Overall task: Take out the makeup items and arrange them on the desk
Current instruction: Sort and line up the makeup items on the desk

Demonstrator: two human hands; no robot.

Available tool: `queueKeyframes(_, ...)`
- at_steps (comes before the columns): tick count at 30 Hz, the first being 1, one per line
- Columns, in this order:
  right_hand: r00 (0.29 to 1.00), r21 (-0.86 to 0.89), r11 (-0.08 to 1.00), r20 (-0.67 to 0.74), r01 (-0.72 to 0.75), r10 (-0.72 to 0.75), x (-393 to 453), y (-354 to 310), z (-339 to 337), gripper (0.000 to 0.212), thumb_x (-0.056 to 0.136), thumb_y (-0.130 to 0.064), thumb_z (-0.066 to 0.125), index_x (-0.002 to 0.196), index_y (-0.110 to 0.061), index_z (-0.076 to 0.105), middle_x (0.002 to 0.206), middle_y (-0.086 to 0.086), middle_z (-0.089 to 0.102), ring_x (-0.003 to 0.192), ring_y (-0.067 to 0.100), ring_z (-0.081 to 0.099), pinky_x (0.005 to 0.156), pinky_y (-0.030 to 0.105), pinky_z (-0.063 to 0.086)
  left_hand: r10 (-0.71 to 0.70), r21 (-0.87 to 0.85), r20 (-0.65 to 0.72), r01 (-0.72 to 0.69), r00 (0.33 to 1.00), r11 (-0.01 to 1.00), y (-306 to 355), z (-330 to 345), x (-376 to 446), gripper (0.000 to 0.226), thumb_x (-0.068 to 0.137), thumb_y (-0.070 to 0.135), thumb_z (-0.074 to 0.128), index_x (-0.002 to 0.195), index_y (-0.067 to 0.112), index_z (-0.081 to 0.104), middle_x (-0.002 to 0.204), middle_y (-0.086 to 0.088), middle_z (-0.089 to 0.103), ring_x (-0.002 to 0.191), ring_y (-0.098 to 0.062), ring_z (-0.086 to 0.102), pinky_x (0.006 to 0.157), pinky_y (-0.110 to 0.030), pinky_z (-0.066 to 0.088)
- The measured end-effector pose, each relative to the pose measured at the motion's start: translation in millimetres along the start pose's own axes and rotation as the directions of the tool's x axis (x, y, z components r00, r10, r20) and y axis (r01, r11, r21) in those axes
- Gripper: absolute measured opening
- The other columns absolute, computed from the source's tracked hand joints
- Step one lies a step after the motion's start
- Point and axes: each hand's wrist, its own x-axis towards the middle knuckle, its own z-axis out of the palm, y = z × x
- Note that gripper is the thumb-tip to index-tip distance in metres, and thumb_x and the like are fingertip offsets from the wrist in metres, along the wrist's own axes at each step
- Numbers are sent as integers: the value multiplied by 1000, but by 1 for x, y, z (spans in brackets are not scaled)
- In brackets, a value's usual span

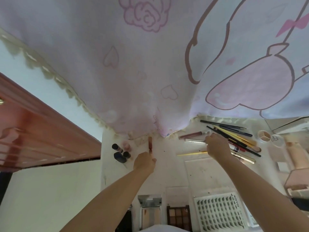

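Observation:
On the white desk [168,174], my left hand [145,162] pinches the near end of a brown-red lip gloss tube [150,144] that lies pointing away from me. My right hand [216,145] rests over a row of pencils and brushes, its fingers curled on a silver tube [194,140]. A pink lip gloss [192,135] lies just beyond it. Black and yellow pencils [232,133] fan out to the right. A thin yellow stick [192,154] lies left of my right wrist.
Small dark-capped bottles [120,152] stand at the desk's left. Near me lie an eyeshadow palette [178,217], an open compact [151,213] and a lash tray [219,213]. A round powder pot [264,136] sits far right. A pink patterned curtain [150,64] hangs behind.

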Motion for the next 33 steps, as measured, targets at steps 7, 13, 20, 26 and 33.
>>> queueKeyframes(7,995,-66,995,-66,73,-77,-2,4,-11,26,94,-19,39,116,-17,54,117,-3,57,113,16,50,99,31,31,36,83,10,-37,999,996,0,-9,-2,39,96,36,38,116,5,51,116,-9,60,107,-24,57,82,-30,45)
queueKeyframes(13,975,368,904,-39,217,-218,-32,2,-75,24,95,-18,44,111,-8,58,106,5,62,98,22,58,76,23,38,375,169,-86,-358,923,918,13,-28,-20,43,94,30,44,130,7,36,129,-9,46,114,-24,49,89,-33,43)
queueKeyframes(20,984,771,620,-49,148,-174,-81,-33,-141,23,93,-16,47,70,-14,49,59,-7,42,47,2,37,47,12,31,753,303,-399,-699,524,647,40,-41,-68,25,92,31,31,101,12,46,97,-3,55,85,-16,49,76,-39,53)
queueKeyframes(26,980,874,450,-197,181,-10,-104,-56,-176,31,95,-18,40,65,-13,41,47,-7,35,45,10,29,48,21,25,799,482,-503,-660,330,576,38,-101,-107,45,96,44,8,75,19,38,53,7,53,44,-9,50,38,-16,31)
queueKeyframes(33,768,647,455,-623,611,-146,-147,-68,-217,12,83,-31,36,73,-32,43,39,-5,38,41,9,36,40,12,27,854,-86,-246,-887,459,453,34,-175,-145,35,99,27,34,67,18,43,55,10,36,41,-1,38,45,-6,32)
